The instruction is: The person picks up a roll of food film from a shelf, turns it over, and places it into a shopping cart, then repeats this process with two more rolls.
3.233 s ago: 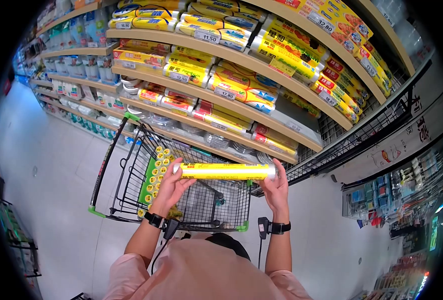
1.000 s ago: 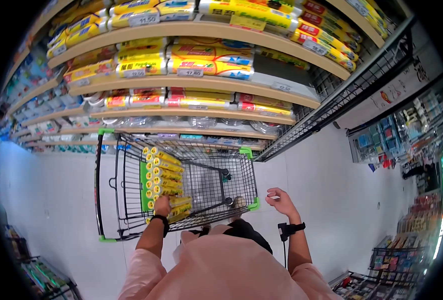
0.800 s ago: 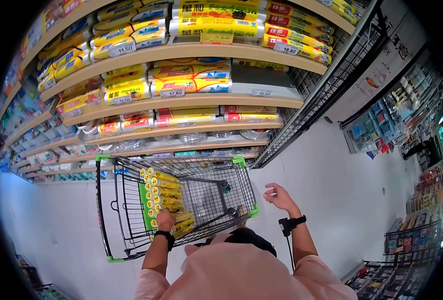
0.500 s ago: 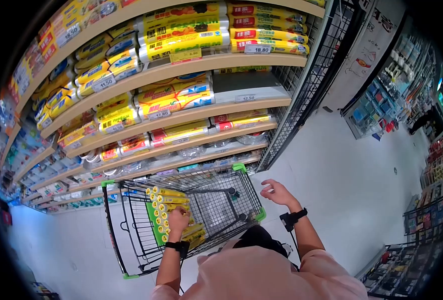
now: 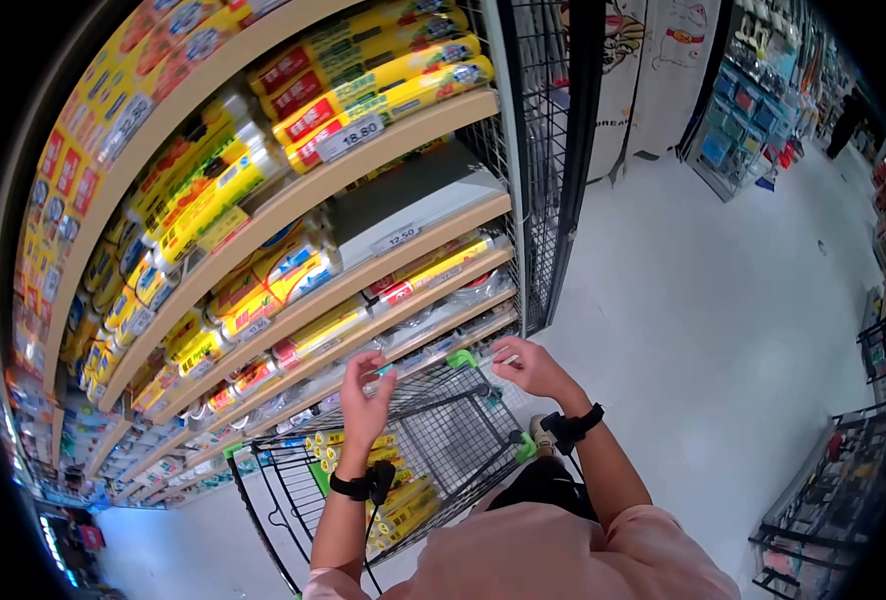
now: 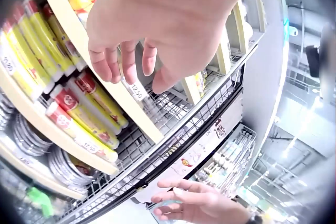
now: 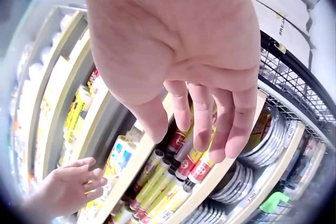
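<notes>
In the head view my left hand [image 5: 366, 405] is raised over the near side of the shopping cart, fingers loosely bent, nothing in them. My right hand [image 5: 530, 367] hovers near the cart's far end, also holding nothing, its fingers relaxed. Below the left hand, yellow-wrapped rolls [image 5: 410, 508] lie stacked in the black wire cart [image 5: 463, 435], partly hidden by the forearm. Both wrist views show the fingers hanging loosely before the shelves: the left hand [image 6: 157, 29] and the right hand [image 7: 178, 50]. More yellow rolls [image 5: 388, 100] with red labels fill the upper shelf ahead.
A grey shelf board [image 5: 413, 200] shows behind the 12.50 price tag. Black wire mesh [image 5: 543, 150] closes off the shelf's right end. Foil trays [image 7: 231, 182] sit on a lower shelf. Pale floor [image 5: 663, 330] stretches to the right, with display racks [image 5: 833, 490] beyond.
About three seconds ago both hands held a yellow roll; they hold none now. My left hand has risen from the rolls in the cart. The view has turned right, bringing the shelf's end nearer.
</notes>
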A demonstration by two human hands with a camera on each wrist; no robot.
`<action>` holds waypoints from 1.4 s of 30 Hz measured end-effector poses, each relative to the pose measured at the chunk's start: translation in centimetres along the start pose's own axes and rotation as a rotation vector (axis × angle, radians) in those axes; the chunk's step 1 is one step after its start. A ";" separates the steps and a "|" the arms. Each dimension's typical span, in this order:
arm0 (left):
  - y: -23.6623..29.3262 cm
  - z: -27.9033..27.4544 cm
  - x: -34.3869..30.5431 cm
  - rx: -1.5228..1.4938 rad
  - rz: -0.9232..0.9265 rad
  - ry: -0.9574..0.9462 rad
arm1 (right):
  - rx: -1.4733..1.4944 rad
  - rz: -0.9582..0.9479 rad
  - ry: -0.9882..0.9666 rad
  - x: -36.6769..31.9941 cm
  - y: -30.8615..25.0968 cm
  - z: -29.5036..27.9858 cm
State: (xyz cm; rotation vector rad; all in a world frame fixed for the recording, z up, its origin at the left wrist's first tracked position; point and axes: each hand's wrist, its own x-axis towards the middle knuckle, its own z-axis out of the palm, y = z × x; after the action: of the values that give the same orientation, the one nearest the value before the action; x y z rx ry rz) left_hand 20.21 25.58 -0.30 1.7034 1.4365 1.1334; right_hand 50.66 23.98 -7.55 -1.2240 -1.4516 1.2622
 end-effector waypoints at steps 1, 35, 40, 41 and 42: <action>0.8 0.4 1.5 0.043 0.037 -0.003 | 0.017 -0.095 0.037 0.6 -0.2 -0.4; 4.9 8.4 32.4 0.156 -0.329 -0.128 | -0.226 -0.627 0.341 19.2 -2.6 -5.6; 4.6 10.0 35.7 0.337 -0.284 -0.270 | -0.196 -0.646 0.415 19.9 -2.3 -5.5; 4.4 9.9 36.2 0.374 -0.280 -0.284 | -0.191 -0.639 0.407 20.0 -2.1 -5.4; 4.1 9.7 36.7 0.400 -0.316 -0.309 | -0.187 -0.633 0.397 20.0 -2.2 -5.6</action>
State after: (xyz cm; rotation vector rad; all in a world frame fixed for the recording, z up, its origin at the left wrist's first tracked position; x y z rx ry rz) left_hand 32.03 61.19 6.92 1.7334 1.7274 0.4101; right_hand 52.27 44.60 -4.74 -0.9446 -1.5044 0.4390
